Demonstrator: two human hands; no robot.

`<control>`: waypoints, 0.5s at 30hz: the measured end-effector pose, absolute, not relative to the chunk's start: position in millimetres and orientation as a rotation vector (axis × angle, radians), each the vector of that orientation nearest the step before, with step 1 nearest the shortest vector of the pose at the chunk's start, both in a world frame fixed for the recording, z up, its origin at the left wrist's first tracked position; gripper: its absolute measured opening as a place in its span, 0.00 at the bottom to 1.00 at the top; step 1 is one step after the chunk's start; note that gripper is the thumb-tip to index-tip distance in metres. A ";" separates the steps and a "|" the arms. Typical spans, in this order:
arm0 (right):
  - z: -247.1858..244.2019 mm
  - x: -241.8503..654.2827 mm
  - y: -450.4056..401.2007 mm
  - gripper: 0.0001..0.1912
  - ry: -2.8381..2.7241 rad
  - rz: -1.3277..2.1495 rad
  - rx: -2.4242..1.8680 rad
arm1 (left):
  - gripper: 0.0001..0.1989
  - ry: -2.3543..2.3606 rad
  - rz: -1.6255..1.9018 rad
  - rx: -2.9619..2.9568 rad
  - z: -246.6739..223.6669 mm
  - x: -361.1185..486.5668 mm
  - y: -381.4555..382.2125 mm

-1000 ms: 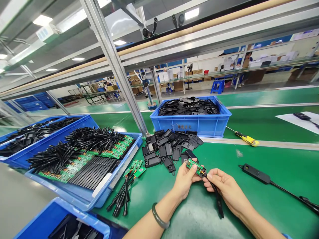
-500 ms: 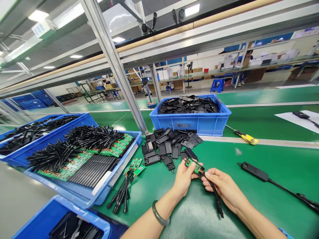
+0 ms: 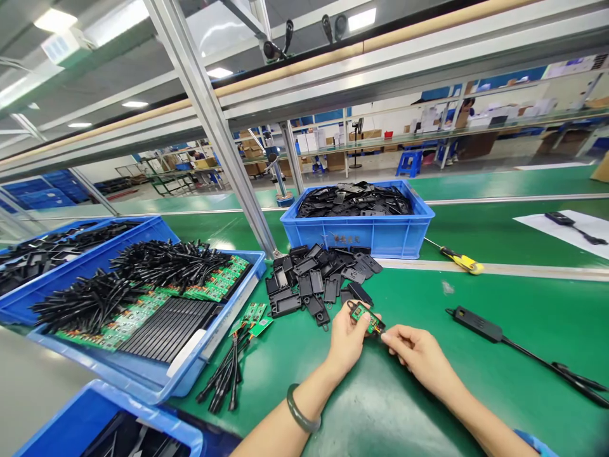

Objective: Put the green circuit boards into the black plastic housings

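Observation:
My left hand (image 3: 349, 333) is closed round a small green circuit board (image 3: 362, 315) that lies in a black plastic case half with a loop at its far end. The thumb presses on top of the board. At the near end, my right hand (image 3: 416, 352) pinches the board's short wires where they meet the black cable; most of that cable is hidden. Just beyond the hands is a heap of black case halves (image 3: 316, 282). Several boards with black cables (image 3: 233, 371) lie bundled to the left.
Behind the heap stands a blue bin (image 3: 356, 236) of case parts. A blue tray (image 3: 188, 374) of boards and cables is at left, with another blue bin (image 3: 190, 438) below. A yellow screwdriver (image 3: 469, 263) and a closed black unit (image 3: 478, 322) with cable lie at right.
My right fingers have shifted to the wire end of the board, and the cable that hung below the hand is now out of sight. The view has shifted slightly.

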State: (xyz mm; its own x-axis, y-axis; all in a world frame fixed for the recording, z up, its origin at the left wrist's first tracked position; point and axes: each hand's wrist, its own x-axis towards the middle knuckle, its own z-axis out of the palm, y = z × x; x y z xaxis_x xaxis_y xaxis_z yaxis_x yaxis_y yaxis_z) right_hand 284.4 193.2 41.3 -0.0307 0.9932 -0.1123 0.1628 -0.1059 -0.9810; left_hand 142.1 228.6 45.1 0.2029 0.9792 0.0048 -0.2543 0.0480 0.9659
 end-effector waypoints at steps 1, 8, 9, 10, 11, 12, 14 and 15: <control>41.1 285.2 193.4 0.20 -1.361 1.162 -1.402 | 0.17 0.880 1.150 1.101 45.0 141.8 228.4; 43.3 285.4 194.5 0.20 -1.355 1.287 -1.415 | 0.20 0.813 1.081 1.020 46.5 139.2 227.0; 43.1 285.3 194.5 0.21 -1.350 1.317 -1.409 | 0.20 0.799 1.076 1.014 46.9 139.1 226.6; 42.7 285.4 194.4 0.21 -1.356 1.335 -1.404 | 0.20 0.790 1.071 1.012 47.3 139.1 226.1; 42.1 285.8 194.2 0.21 -1.373 1.333 -1.404 | 0.20 0.790 1.070 1.019 47.6 139.3 225.6; 41.3 286.2 194.0 0.21 -1.399 1.306 -1.411 | 0.19 0.799 1.074 1.036 47.7 139.5 225.0; 39.4 287.0 193.6 0.20 -1.478 1.186 -1.438 | 0.17 0.831 1.097 1.081 47.4 140.1 223.7; 38.3 287.2 193.7 0.20 -1.519 1.112 -1.453 | 0.16 0.847 1.113 1.100 46.9 140.6 223.0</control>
